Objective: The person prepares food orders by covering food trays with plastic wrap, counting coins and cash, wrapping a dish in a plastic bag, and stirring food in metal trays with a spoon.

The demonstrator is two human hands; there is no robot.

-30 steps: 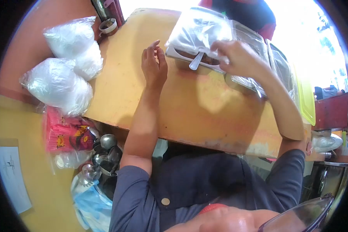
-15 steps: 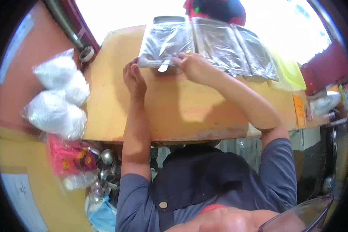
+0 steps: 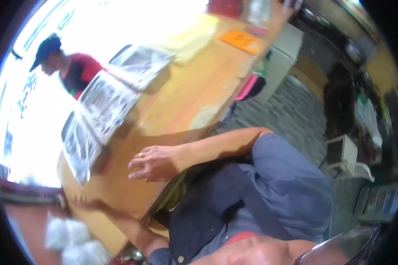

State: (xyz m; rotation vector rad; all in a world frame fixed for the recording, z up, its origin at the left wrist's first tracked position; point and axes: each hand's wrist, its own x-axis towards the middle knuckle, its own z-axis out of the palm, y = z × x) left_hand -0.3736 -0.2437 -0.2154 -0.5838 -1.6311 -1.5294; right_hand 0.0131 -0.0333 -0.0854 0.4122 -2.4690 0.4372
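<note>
My right hand (image 3: 157,164) hovers over the yellow table beside the trays, a ring on one finger. Its fingers are loosely bent and apart, and nothing shows in them. My left hand (image 3: 89,203) is near the table's left end, below the nearest tray, fingers stretched out; it is somewhat blurred and holds nothing visible. A metal tray (image 3: 81,143) under clear plastic film is nearest to both hands. Beyond it stand a second film-covered tray (image 3: 107,102) and a third one (image 3: 141,65), in a row along the table's far edge.
A pale yellow plastic container (image 3: 191,39) stands past the trays, near an orange card (image 3: 242,41). White plastic bags (image 3: 70,236) hang at lower left. A person in a cap (image 3: 77,70) is beyond the table. A white stool (image 3: 347,154) stands at right.
My view has swung to the right, showing the floor and the person outside. Both hands have come away from the nearest tray's edge; the pale utensil by my right fingers no longer shows.
</note>
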